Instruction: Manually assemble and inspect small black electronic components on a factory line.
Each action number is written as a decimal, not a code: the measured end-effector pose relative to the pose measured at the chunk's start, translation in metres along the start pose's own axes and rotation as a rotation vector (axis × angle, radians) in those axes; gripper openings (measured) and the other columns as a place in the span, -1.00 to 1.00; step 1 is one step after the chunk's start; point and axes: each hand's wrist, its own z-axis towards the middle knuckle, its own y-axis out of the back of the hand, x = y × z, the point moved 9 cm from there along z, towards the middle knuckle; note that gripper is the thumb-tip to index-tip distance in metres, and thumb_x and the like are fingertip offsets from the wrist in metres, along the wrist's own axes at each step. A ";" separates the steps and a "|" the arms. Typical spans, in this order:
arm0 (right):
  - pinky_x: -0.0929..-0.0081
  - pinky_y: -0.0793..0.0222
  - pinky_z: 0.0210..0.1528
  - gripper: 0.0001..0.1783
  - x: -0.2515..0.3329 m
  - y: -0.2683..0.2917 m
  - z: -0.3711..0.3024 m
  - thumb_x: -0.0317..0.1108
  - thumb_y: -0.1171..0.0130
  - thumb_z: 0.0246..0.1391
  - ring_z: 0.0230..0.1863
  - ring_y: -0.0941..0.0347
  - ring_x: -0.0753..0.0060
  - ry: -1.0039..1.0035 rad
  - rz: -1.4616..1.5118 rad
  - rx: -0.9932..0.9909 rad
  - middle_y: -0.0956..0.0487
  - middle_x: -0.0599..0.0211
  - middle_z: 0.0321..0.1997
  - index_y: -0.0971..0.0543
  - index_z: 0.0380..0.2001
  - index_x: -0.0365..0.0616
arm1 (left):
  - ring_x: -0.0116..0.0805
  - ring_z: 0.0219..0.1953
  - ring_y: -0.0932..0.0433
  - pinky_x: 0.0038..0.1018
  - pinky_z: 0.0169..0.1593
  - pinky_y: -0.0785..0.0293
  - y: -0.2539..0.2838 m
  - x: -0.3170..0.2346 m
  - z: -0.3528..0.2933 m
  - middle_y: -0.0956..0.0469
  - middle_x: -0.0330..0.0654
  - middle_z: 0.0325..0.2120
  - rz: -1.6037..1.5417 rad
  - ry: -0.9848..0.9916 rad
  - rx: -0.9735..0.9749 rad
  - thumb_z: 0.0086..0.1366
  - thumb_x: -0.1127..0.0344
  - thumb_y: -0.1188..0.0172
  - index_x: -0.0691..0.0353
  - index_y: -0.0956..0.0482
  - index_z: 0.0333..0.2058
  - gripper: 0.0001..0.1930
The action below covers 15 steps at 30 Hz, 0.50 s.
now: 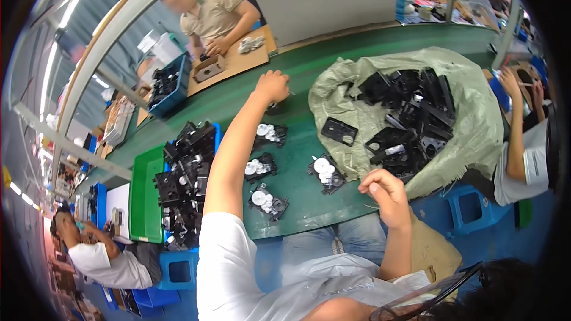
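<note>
My left hand (273, 86) reaches across the green table with its fingers curled down; whatever they grip is hidden. Just below it a dark part partly shows. Three black gear assemblies with white gears lie in a line under my left forearm: a far one (270, 134), a middle one (260, 167) and a near one (267, 201). Another gear assembly (326, 173) rests to the right, left of my right hand (388, 197). That hand hovers by the table's front edge with thumb and fingers bent together, on something too small to make out.
A pale green woven sack (476, 101) full of black plastic housings stands open at right. At left, black parts (187, 184) are heaped beside a green bin (146, 196). Across the table a person (214, 18) works at a cardboard sheet (238, 66). Blue stools (476, 205) flank me.
</note>
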 end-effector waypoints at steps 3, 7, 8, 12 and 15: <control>0.53 -0.31 -0.36 -0.84 0.054 0.000 -0.016 -0.46 -0.07 0.02 -0.45 -0.36 0.40 0.320 0.006 0.024 -0.56 0.18 -0.39 -0.58 -0.33 -0.27 | 0.00 -0.04 -0.45 -0.17 0.01 -0.37 -0.022 -0.011 0.017 -0.60 -0.10 -0.14 0.137 -0.013 0.105 0.16 0.25 -0.14 0.14 -0.67 -0.21 -0.74; 0.42 -0.22 -0.59 -0.80 0.114 -0.016 -0.050 -0.46 -0.07 0.09 -0.68 -0.23 0.38 0.569 0.317 0.344 -0.51 0.14 -0.58 -0.60 -0.29 -0.35 | -0.06 -0.05 -0.44 -0.20 0.01 -0.31 -0.058 -0.001 0.026 -0.61 -0.11 -0.15 0.420 0.027 0.377 0.18 0.24 -0.14 0.13 -0.68 -0.20 -0.75; 0.39 -0.17 -0.65 -0.79 0.131 -0.023 -0.058 -0.45 -0.07 0.12 -0.74 -0.19 0.37 0.623 0.361 0.460 -0.48 0.15 -0.63 -0.60 -0.27 -0.38 | -0.08 -0.07 -0.43 -0.22 0.01 -0.28 -0.060 -0.001 0.028 -0.62 -0.12 -0.16 0.445 0.011 0.305 0.18 0.24 -0.13 0.11 -0.69 -0.23 -0.76; 0.27 -0.23 -0.60 -0.82 0.168 -0.048 -0.062 -0.49 0.05 0.26 -0.69 -0.17 0.13 0.539 0.624 0.726 -0.37 0.06 -0.63 -0.36 -0.47 -0.24 | -0.15 -0.11 -0.41 -0.27 0.01 -0.18 -0.057 0.010 0.020 -0.66 -0.14 -0.21 0.557 -0.033 0.123 0.20 0.22 -0.09 0.06 -0.71 -0.32 -0.78; 0.18 -0.20 -0.54 -0.77 0.166 -0.073 -0.066 -0.48 0.10 0.26 -0.66 -0.13 0.09 0.378 0.868 1.034 -0.31 0.06 -0.63 -0.33 -0.52 -0.23 | -0.15 -0.14 -0.44 -0.25 -0.02 -0.21 -0.038 -0.005 0.021 -0.67 -0.14 -0.26 0.573 -0.064 -0.033 0.19 0.19 -0.11 0.08 -0.72 -0.34 -0.78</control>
